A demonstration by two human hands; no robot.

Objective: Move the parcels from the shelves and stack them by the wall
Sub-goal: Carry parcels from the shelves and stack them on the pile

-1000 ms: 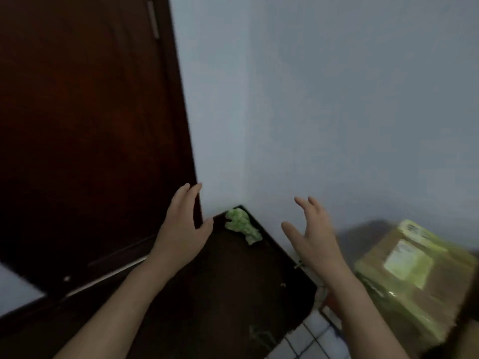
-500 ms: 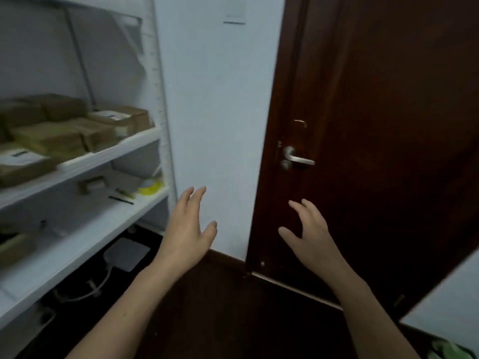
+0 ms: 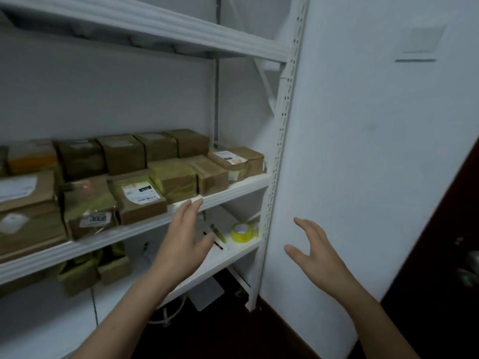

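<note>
Left hand (image 3: pixel 181 244) is raised in front of the white shelf unit (image 3: pixel 281 141), palm turned inward; its fingers (image 3: pixel 193 206) are straight and close together, thumb apart, nothing held. The fingertips overlap the front edge of the middle shelf (image 3: pixel 233 191) in view; I cannot tell if they touch it.

Right hand (image 3: pixel 315 255) is up before the white wall (image 3: pixel 363 151); fingers (image 3: pixel 308 225) spread and loosely bent, thumb out, nothing held.

The parcels (image 3: pixel 140 198) are brown boxes, many wrapped in yellow-green tape, some with white labels; they are packed in two rows along the middle shelf, the labelled front one just up and left of my left fingertips. A few more sit in shadow on the lower shelf (image 3: pixel 241 251), at its left.

A yellow tape roll (image 3: pixel 241 232) lies at the lower shelf's right end; a dark door (image 3: pixel 440 255) is at far right.
</note>
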